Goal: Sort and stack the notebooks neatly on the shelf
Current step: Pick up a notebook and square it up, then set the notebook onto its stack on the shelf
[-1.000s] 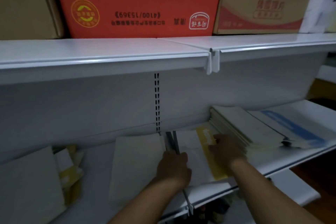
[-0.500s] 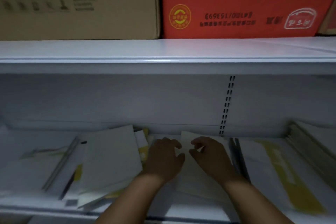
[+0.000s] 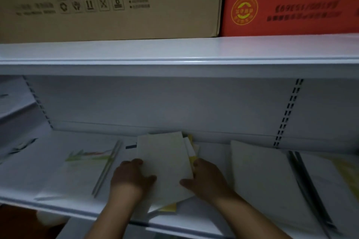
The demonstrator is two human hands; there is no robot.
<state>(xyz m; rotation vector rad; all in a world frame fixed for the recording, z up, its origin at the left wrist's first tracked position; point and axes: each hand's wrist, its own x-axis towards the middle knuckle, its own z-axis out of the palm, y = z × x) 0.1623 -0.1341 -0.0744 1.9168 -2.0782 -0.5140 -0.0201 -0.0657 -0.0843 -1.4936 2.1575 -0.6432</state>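
Note:
A loose pile of pale notebooks [image 3: 165,159] lies in the middle of the white shelf [image 3: 81,210], with yellow covers sticking out underneath. My left hand [image 3: 132,178] presses on the pile's left edge, thumb on the top cover. My right hand [image 3: 206,177] clasps the pile's right edge, thumb on top. Both hands squeeze the pile between them. Another pale notebook [image 3: 260,176] lies flat to the right. More notebooks [image 3: 81,165] with a green and red drawing lie flat to the left.
The upper shelf board [image 3: 174,54] overhangs close above and carries a brown carton [image 3: 108,4] and a red carton [image 3: 291,2]. A slotted upright [image 3: 287,112] runs down the back panel at right. A dark divider [image 3: 308,184] lies across the shelf at far right.
The view swung left along the shelf. Both hands left the right-hand notebooks, passed over the single pale one, and now clasp the messy pile from both sides.

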